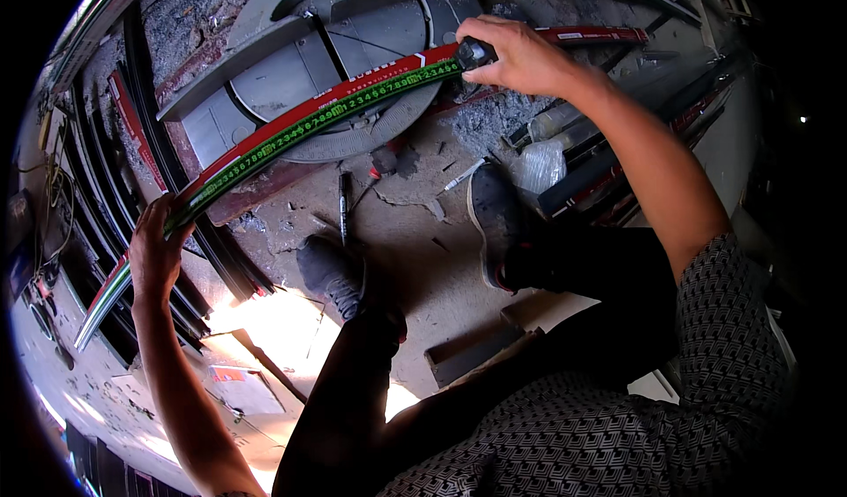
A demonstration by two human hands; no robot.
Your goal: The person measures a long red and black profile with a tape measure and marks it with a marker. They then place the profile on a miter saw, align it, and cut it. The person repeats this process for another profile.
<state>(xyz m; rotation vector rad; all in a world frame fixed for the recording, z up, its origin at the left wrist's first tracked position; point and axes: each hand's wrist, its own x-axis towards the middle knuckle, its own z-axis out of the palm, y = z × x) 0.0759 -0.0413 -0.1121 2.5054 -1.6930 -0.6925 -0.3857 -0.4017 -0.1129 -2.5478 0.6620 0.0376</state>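
Bar: the long red bar [300,113] lies across the front of the grey saw base [375,42], between the person's two hands and running out past both.
Long axis: lower left to upper right; the curve seen may be partly lens bend.
Tape: the green tape blade [353,101] runs along the bar's near edge, its length following the bar's own.
Right hand: the right hand [516,54] is closed around the dark tape case [476,53], which sits against the bar; a shorter red stretch continues beyond the fingers.
Left hand: the left hand [157,254] is clamped around the bar where the blade reaches it; the blade's tip cannot be made out there.
Key relation: from the case, the blade heads left and toward the body along the bar; the left hand is nearer the lower-left end, the right hand nearer the upper-right end.
Floor: a black marker [343,201] lies between the saw base and the shoes, with a white pen [463,174] by the right shoe [496,214].
Left side: dark profiles [146,109] pass beneath the bar.
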